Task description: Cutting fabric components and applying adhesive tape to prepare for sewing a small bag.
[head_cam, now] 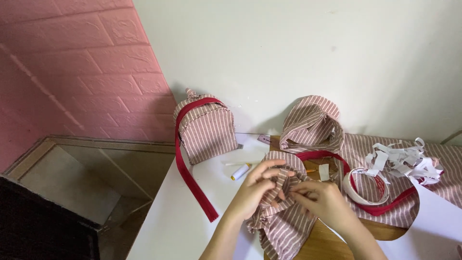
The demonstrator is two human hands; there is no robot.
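My left hand [254,189] and my right hand [323,200] both pinch a piece of pink-and-white striped fabric [284,226] over a round wooden board [327,243] on the white table [178,221]. The fabric bunches between my fingers and hangs down toward me. A red zipper tape [320,155] curves out from behind the fabric toward the right.
A finished striped pouch with a red zipper tape [204,127] stands at the back left, its tape trailing down the table. Another striped pouch [313,123], a tape roll [368,188], white paper strips [404,161] and a small yellow-capped tube [240,171] lie around. The table's left edge drops to the floor.
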